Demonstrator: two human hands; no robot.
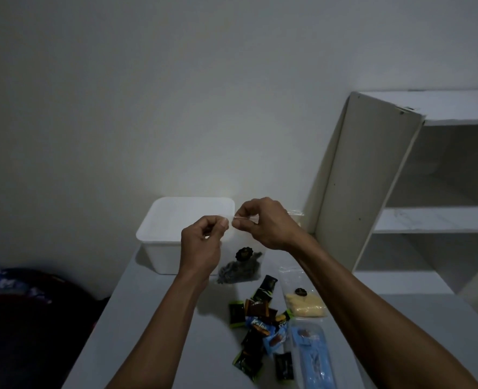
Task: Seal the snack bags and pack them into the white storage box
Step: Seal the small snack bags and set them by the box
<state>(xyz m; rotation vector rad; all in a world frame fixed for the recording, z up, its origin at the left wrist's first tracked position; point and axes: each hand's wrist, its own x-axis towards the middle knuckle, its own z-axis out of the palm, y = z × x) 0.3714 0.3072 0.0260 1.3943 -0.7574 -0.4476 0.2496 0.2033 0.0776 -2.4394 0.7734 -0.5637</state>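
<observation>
Both hands hold up a clear snack bag (240,266) with dark contents and a black round sticker. My left hand (204,242) pinches the bag's top edge at its left end. My right hand (263,223) pinches the same edge at its right end, the two sets of fingertips close together. The bag hangs in front of the white storage box (165,228), which stands on the table behind it. A second clear bag (303,303) with pale yellow contents lies flat on the table to the right.
Several small wrapped snacks (260,329) lie scattered on the white table (148,332). A long clear pack with blue print (313,357) lies at the lower right. A white open shelf unit (400,192) stands at the right. Dark fabric (21,304) lies left of the table.
</observation>
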